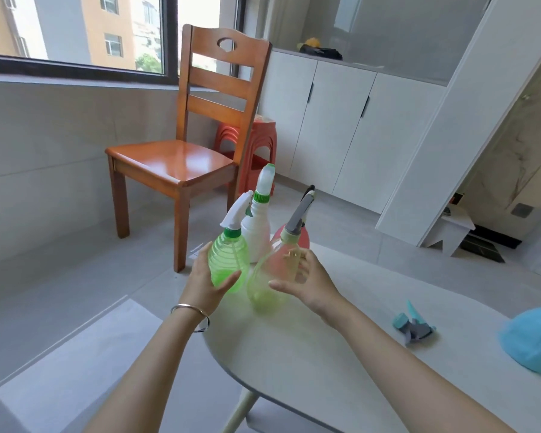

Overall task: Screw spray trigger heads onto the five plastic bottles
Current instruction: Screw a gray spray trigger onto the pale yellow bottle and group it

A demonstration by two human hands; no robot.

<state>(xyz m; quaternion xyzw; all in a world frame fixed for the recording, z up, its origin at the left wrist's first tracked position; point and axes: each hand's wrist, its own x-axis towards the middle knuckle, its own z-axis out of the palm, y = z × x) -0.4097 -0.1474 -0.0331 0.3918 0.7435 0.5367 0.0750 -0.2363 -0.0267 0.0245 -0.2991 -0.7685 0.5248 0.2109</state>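
A green ribbed bottle (228, 264) with a white trigger head stands at the table's far edge, and my left hand (202, 284) is wrapped around it. Beside it is a yellow-green translucent bottle (264, 292) with a grey trigger head. My right hand (311, 284) hovers at its right side, fingers spread, thumb near its wall. Behind them stand a white bottle (256, 232) with a white and green head and a pink bottle (295, 242). A blue bottle (533, 339) lies at the right edge. A loose blue-grey trigger head (414, 326) lies on the table near it.
The bottles rest on a round white table (325, 364). Beyond it on the grey floor are a wooden chair (181, 160) and a red plastic stool (260, 145). White cabinets (334, 126) line the back wall.
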